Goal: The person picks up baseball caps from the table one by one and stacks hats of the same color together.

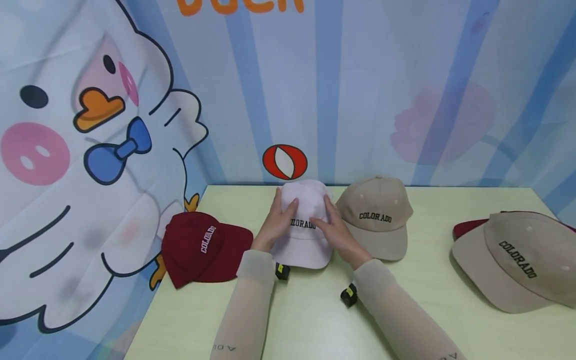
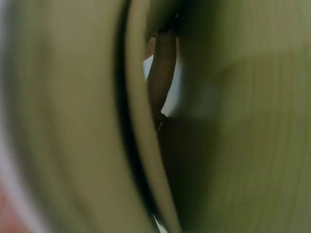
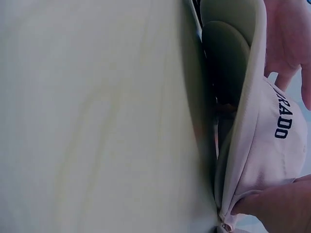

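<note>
A white baseball cap (image 1: 302,254) with dark COLORADO lettering is at the middle of the table's back, brim toward me. My left hand (image 1: 276,222) holds the crown's left side, its thumb on the front. On the opposite side my right hand (image 1: 340,232) grips the crown, thumb beside the lettering. The right wrist view shows the cap (image 3: 277,141) from the side, brim close to the tabletop, between the left hand (image 3: 286,41) and the right hand (image 3: 279,206). The left wrist view is blurred and mostly blocked by greenish surfaces.
A dark red cap (image 1: 191,250) lies left of the white one, a beige cap (image 1: 375,215) close on its right. Farther right, another beige cap (image 1: 508,255) overlaps a dark red one (image 1: 468,229). A printed cloth backdrop (image 1: 369,90) hangs behind the table (image 1: 310,320).
</note>
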`<state>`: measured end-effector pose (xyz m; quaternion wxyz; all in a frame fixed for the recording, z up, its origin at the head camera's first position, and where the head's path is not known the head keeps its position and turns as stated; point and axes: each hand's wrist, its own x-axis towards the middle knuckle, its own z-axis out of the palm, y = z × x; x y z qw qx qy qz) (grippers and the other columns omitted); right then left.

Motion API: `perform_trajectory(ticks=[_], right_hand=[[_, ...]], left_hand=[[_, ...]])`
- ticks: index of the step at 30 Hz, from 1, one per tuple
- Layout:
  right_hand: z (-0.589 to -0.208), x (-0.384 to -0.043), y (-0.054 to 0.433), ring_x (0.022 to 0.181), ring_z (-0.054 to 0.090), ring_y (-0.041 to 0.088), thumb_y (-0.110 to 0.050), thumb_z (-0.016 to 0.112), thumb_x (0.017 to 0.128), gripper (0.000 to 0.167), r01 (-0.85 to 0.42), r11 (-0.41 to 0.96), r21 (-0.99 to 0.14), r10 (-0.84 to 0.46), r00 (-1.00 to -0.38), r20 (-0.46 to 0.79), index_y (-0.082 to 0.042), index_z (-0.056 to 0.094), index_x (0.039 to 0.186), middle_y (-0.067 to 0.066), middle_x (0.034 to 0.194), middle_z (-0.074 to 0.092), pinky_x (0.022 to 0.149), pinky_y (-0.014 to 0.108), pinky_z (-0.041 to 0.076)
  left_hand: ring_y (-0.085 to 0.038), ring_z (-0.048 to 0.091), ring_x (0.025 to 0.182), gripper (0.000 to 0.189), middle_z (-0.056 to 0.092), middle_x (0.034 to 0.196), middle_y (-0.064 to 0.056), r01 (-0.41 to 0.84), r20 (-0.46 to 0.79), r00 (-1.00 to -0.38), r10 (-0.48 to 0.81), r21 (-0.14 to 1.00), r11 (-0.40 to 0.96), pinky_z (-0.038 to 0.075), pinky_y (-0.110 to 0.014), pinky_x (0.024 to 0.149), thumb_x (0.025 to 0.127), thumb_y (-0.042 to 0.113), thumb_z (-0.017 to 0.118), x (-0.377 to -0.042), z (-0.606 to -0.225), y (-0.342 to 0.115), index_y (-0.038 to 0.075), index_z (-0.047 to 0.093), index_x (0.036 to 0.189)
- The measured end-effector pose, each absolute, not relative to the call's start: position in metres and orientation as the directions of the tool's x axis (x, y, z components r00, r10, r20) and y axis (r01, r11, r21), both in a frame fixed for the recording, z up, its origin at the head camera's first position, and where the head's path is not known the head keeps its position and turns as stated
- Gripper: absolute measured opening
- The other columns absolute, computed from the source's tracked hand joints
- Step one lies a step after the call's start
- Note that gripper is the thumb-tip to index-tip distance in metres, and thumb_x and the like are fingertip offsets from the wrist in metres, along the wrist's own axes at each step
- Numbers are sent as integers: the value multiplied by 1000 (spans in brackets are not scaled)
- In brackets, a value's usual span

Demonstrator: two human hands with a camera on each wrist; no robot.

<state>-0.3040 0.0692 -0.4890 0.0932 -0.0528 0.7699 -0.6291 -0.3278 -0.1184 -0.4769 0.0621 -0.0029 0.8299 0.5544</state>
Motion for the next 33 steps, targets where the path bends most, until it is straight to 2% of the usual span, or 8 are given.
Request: perform_trajectory(ticks=[7, 13, 22, 25, 28, 33], right_hand=[[-491, -302, 71, 162, -12, 28, -28, 58, 103, 86, 73, 168, -983, -230, -967, -111, -29, 2, 168, -2, 176, -11, 129, 60, 0], [-493, -303, 72, 162, -11, 26, -26, 61, 101, 89, 65, 148, -987, -237, -966, -100, -28, 3, 168, -5, 176, -9, 129, 57, 1], [-492, -303, 73, 162, -10, 26, -26, 61, 101, 89, 42, 152, -987, -243, -967, -78, -28, 2, 168, -1, 176, -9, 130, 56, 1], [-491, -302, 74, 163, -7, 27, -26, 63, 101, 90, 39, 158, -987, -238, -968, -76, -27, 3, 168, 1, 176, -8, 130, 54, 4], [-488, -302, 77, 163, 1, 29, -24, 62, 101, 90, 38, 148, -988, -240, -968, -73, -25, 3, 168, 5, 176, -3, 131, 51, 10], [-482, -299, 90, 163, 9, 31, -22, 60, 103, 86, 8, 139, -990, -247, -968, -43, -23, 4, 168, 9, 176, 3, 130, 47, 15]], left_hand=[[-27, 4, 163, 91, 1, 177, 0, -86, -129, -988, 86, 915, 393, 10, -63, 128, 103, 63, 46, -324, -480, -120, 27, -8, 167], [-28, 4, 163, 93, -1, 177, -2, -68, -115, -988, 99, 920, 386, 10, -61, 128, 104, 60, 48, -323, -480, -118, 25, -10, 167], [-27, 8, 163, 96, 1, 177, -1, -54, -95, -992, 86, 920, 388, 12, -59, 129, 102, 61, 52, -325, -485, -119, 26, -9, 167], [-28, 9, 163, 94, 3, 177, -2, -45, -75, -995, 60, 916, 398, 13, -58, 129, 102, 59, 53, -326, -488, -118, 24, -7, 167], [-30, 12, 162, 93, 7, 176, -7, -30, -41, -999, 19, 910, 413, 15, -56, 129, 103, 54, 54, -327, -486, -116, 20, -3, 168], [-34, 22, 158, 88, 11, 174, -12, -39, -11, -998, -63, 889, 457, 24, -57, 127, 104, 48, 54, -322, -474, -109, 16, 2, 168]])
